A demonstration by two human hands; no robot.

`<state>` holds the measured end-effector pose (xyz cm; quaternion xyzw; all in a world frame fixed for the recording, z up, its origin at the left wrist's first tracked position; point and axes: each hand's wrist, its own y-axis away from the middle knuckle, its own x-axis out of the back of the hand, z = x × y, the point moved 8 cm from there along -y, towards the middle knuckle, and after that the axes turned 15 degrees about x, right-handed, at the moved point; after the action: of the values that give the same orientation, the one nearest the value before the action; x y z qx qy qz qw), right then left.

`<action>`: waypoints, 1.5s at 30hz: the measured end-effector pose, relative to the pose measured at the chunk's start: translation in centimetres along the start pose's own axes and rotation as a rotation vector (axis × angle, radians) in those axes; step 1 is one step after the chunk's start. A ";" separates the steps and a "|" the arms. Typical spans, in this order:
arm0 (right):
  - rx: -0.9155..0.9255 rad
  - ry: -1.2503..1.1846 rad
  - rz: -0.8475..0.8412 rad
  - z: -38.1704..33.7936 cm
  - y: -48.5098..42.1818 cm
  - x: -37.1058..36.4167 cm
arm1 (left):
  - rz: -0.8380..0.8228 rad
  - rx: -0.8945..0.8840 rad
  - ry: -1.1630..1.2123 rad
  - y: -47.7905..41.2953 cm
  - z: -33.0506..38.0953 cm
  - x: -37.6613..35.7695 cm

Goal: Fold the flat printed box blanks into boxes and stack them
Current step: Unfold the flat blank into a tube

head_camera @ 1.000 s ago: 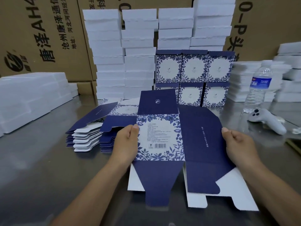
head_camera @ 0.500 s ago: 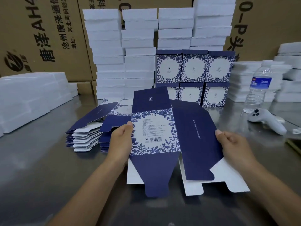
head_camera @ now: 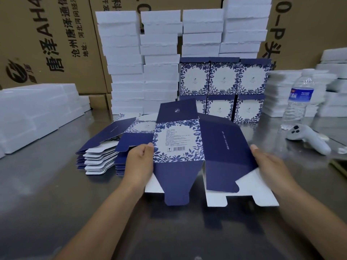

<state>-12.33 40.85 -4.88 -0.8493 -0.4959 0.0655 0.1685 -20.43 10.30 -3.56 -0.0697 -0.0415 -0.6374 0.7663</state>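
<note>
I hold one navy and white floral box blank [head_camera: 180, 145] above the steel table [head_camera: 37, 194], partly opened into a sleeve with its bottom flaps hanging toward me. My left hand [head_camera: 139, 164] grips its left edge beside the barcode panel. My right hand [head_camera: 270, 166] grips the right edge of the plain navy panel. A pile of flat blanks [head_camera: 101, 156] lies on the table to the left, behind my left hand. Several folded floral boxes [head_camera: 223, 91] stand stacked in two rows at the back.
Tall stacks of white foam inserts [head_camera: 142, 59] rise behind the boxes, with more foam at the left [head_camera: 33, 113] and right [head_camera: 330, 91]. A water bottle [head_camera: 298, 102] and a white handheld controller [head_camera: 308, 137] sit to the right. Brown cartons [head_camera: 47, 40] form the back wall.
Both hands have lifted the blank and moved closer together, so the flat sleeve has begun to open and its navy side panel angles up.
</note>
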 end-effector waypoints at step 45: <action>0.307 0.290 -0.489 -1.1 2.3 -4.7 | -0.479 0.180 -0.013 2.6 -1.3 -5.4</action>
<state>-12.49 35.50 -4.88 -0.6703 -0.6403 -0.0247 0.3744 -18.93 15.80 -5.84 0.0064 -0.1184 -0.7940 0.5962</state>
